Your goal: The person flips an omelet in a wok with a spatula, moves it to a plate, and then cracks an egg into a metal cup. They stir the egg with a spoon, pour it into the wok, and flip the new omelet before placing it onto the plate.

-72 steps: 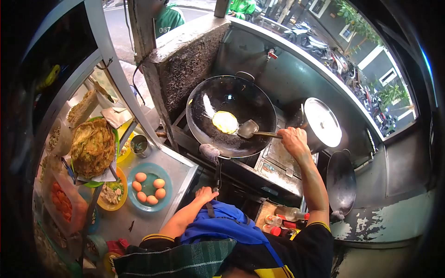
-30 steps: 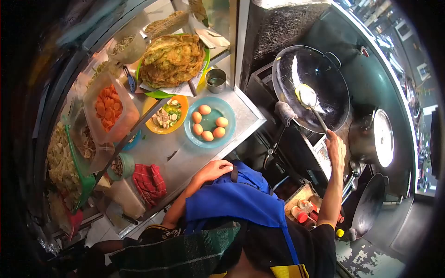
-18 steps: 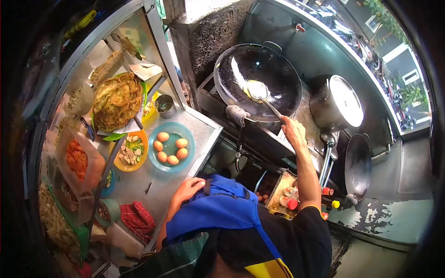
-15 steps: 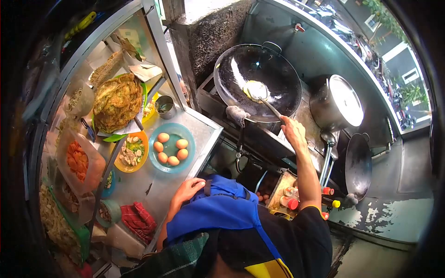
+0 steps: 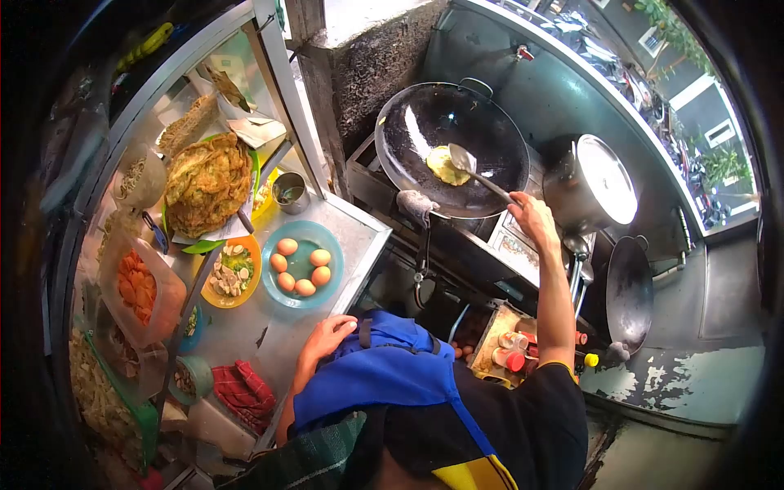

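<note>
My right hand is wrapped round the handle of a metal spatula. The spatula's head is at the right edge of a yellowish egg, which lies flat in a large black wok on the stove. At the front of my blue apron, my left hand rests with its fingers stretched out and nothing visible in them. Beyond that hand, a blue plate on the metal counter bears several brown eggs.
A lidded pot stands right of the wok; another wok is farther right. Seasoning bottles sit below my right arm. The display case at left holds stacked omelettes, an orange bowl and carrots. A cloth covers the wok's handle.
My right hand has moved to the right with the spatula. Its head has slid off the middle of the egg to its right side, leaving more egg visible. My left hand stays put.
</note>
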Tool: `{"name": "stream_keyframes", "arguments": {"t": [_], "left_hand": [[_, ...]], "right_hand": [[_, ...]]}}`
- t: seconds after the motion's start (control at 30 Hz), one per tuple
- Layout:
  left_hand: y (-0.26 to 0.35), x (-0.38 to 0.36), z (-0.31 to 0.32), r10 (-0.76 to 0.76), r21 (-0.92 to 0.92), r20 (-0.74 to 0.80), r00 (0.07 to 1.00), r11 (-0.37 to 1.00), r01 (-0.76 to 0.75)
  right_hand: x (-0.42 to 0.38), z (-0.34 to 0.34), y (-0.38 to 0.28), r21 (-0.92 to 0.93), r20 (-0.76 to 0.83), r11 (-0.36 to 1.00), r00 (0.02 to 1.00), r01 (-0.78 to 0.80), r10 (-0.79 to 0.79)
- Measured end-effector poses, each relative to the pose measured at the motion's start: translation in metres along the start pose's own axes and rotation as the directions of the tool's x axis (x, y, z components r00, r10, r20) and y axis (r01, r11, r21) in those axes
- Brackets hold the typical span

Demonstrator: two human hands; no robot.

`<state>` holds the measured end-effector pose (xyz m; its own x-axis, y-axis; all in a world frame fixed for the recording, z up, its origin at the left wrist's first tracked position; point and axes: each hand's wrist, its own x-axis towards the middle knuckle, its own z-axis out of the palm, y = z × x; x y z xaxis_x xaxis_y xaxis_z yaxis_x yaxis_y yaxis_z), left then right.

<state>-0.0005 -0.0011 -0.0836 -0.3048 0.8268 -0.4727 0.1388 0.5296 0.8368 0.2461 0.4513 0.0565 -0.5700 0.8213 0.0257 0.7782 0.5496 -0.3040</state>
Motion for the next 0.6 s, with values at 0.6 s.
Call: {"name": "stream_keyframes", "arguments": {"t": [0.6], "left_hand": [[-0.003, 0.003, -0.002, 0.017, -0.036, -0.013, 1.000, 0.999, -0.017]], "right_hand": [[0.031, -0.093, -0.034, -0.347, 0.217, 0.932, 0.976, 0.105, -0.029]]}}
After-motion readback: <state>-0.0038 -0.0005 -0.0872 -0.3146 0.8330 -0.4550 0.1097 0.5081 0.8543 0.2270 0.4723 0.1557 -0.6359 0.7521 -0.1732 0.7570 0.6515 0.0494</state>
